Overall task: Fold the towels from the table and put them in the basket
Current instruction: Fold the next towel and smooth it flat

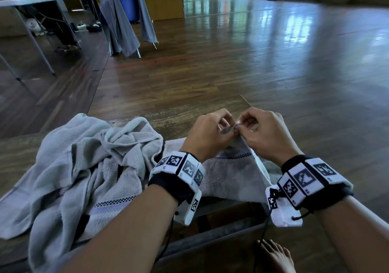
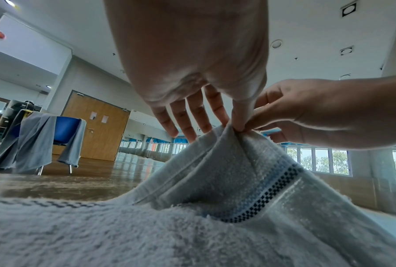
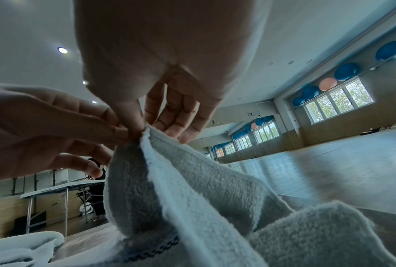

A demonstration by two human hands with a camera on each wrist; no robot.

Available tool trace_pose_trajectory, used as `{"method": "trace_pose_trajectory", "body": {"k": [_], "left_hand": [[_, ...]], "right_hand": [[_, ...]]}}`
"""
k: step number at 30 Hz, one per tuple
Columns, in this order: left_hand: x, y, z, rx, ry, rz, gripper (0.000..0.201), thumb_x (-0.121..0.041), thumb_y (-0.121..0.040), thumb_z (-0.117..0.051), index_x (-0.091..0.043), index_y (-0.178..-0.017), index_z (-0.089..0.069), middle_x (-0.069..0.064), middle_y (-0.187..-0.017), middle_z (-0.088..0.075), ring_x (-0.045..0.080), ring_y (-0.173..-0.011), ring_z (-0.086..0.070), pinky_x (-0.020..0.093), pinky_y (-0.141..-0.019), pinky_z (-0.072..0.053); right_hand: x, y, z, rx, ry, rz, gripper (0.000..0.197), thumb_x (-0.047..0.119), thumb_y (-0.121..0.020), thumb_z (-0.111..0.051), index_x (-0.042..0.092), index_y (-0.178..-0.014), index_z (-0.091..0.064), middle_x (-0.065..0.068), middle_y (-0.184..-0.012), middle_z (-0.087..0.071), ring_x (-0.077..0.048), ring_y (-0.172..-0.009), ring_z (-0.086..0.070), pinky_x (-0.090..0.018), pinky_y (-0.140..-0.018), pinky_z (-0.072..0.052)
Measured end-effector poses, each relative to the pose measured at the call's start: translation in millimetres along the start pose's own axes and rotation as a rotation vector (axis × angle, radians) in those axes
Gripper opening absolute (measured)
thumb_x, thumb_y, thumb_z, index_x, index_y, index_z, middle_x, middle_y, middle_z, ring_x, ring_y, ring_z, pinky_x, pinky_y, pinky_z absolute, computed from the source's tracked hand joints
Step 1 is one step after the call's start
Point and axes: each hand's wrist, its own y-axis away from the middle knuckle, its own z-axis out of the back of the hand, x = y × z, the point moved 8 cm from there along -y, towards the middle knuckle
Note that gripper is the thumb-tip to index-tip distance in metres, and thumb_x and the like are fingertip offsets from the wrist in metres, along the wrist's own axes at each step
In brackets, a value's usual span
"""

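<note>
A light grey towel (image 1: 231, 173) with a checkered band lies on the table (image 1: 210, 241) in front of me. Its far corner is lifted off the surface. My left hand (image 1: 230, 128) and right hand (image 1: 240, 125) meet there, and each pinches that corner between thumb and forefinger. In the left wrist view the left hand (image 2: 235, 126) pinches the towel (image 2: 215, 180) with its other fingers straight, and the right hand (image 2: 306, 115) is beside it. The right wrist view shows the right hand (image 3: 142, 126) and left hand (image 3: 55, 126) touching over the towel (image 3: 192, 180). No basket is in view.
A crumpled pile of grey towels (image 1: 84, 167) covers the table's left half. Beyond it is wooden floor, with a blue chair draped in grey cloths (image 1: 126, 20) and a white folding table (image 1: 31, 1) at the far left. My bare foot (image 1: 275, 256) is under the table's right side.
</note>
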Motion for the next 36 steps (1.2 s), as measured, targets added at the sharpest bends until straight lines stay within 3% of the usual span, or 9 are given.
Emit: {"method": "trace_pose_trajectory", "body": {"k": [5,9,13,17,21,25,30,34,36], "left_hand": [[7.9,2.5,-9.2,0.097,-0.106,0.006,0.018,-0.031,-0.088,-0.066,-0.016,-0.089,-0.078,0.005,-0.081,-0.072,0.028,-0.08,-0.064,0.043,-0.075,-0.052],[22.4,-3.2,7.4,0.077,-0.322,0.024,0.025,-0.037,-0.088,-0.064,-0.015,-0.088,-0.077,0.002,-0.085,-0.073,0.025,-0.083,-0.065,0.04,-0.086,-0.049],[36.5,-4.1,24.6,0.051,-0.42,0.036,0.022,-0.034,-0.088,-0.062,-0.018,-0.091,-0.077,-0.001,-0.092,-0.073,0.023,-0.091,-0.066,0.039,-0.093,-0.044],[43.8,-0.6,31.4,0.077,-0.409,0.019,0.019,-0.033,-0.088,-0.064,-0.021,-0.094,-0.077,-0.004,-0.094,-0.072,0.02,-0.09,-0.065,0.038,-0.093,-0.042],[47.5,4.3,34.6,0.086,-0.398,0.017,0.021,-0.033,-0.089,-0.063,-0.016,-0.091,-0.075,-0.002,-0.092,-0.071,0.02,-0.086,-0.064,0.042,-0.091,-0.047],[43.5,9.9,38.2,0.058,-0.334,-0.016,0.013,-0.027,-0.094,-0.057,-0.016,-0.09,-0.063,-0.002,-0.091,-0.064,0.019,-0.085,-0.059,0.041,-0.089,-0.045],[46.4,23.3,22.4,0.186,-0.288,-0.058,0.013,-0.004,-0.087,-0.063,-0.005,-0.097,-0.071,0.008,-0.095,-0.065,0.023,-0.087,-0.06,0.025,-0.078,-0.042],[72.7,36.9,12.1,0.291,-0.444,0.012,0.018,-0.011,-0.088,-0.061,-0.009,-0.101,-0.074,0.008,-0.103,-0.067,0.028,-0.096,-0.062,0.038,-0.087,-0.046],[85.9,42.6,13.9,0.316,-0.547,0.039,0.017,-0.018,-0.09,-0.059,-0.015,-0.098,-0.074,0.003,-0.102,-0.069,0.027,-0.097,-0.062,0.037,-0.086,-0.044]], "right_hand": [[4.9,-2.2,9.7,-0.014,-0.016,0.051,0.009,0.017,-0.084,-0.075,0.022,-0.083,-0.069,0.014,-0.076,-0.069,0.004,-0.079,-0.064,-0.002,-0.069,-0.042],[-16.7,-6.8,39.5,-0.123,-0.007,0.003,0.007,0.019,-0.085,-0.077,0.021,-0.086,-0.07,0.014,-0.078,-0.068,0.004,-0.073,-0.062,-0.003,-0.067,-0.042],[-44.4,-5.3,58.7,-0.2,-0.036,-0.064,0.008,0.02,-0.085,-0.077,0.021,-0.085,-0.07,0.006,-0.078,-0.07,-0.008,-0.072,-0.064,-0.008,-0.067,-0.045],[-60.6,-3.6,63.7,-0.21,-0.048,-0.085,0.011,0.02,-0.085,-0.077,0.026,-0.082,-0.068,0.013,-0.077,-0.068,0.004,-0.068,-0.062,0.001,-0.064,-0.042],[-69.3,-2.2,66.4,-0.224,-0.08,-0.097,0.018,0.018,-0.084,-0.077,0.029,-0.077,-0.066,0.015,-0.075,-0.067,0.01,-0.065,-0.06,0.0,-0.062,-0.042],[-80.1,0.0,70.3,-0.235,-0.113,-0.143,0.019,0.019,-0.085,-0.076,0.03,-0.075,-0.065,0.014,-0.075,-0.066,0.012,-0.061,-0.058,-0.001,-0.058,-0.041],[-92.1,6.5,69.9,-0.199,-0.124,-0.173,0.016,0.019,-0.086,-0.076,0.026,-0.076,-0.066,0.009,-0.073,-0.066,0.011,-0.056,-0.058,-0.003,-0.05,-0.043],[-102.4,10.6,70.3,-0.183,-0.093,-0.192,0.016,0.018,-0.086,-0.076,0.026,-0.076,-0.066,0.009,-0.072,-0.067,0.01,-0.056,-0.058,-0.003,-0.052,-0.043],[-107.1,11.5,71.0,-0.172,-0.08,-0.202,0.016,0.019,-0.086,-0.076,0.025,-0.076,-0.066,0.009,-0.072,-0.067,0.009,-0.056,-0.058,-0.003,-0.053,-0.043]]}}
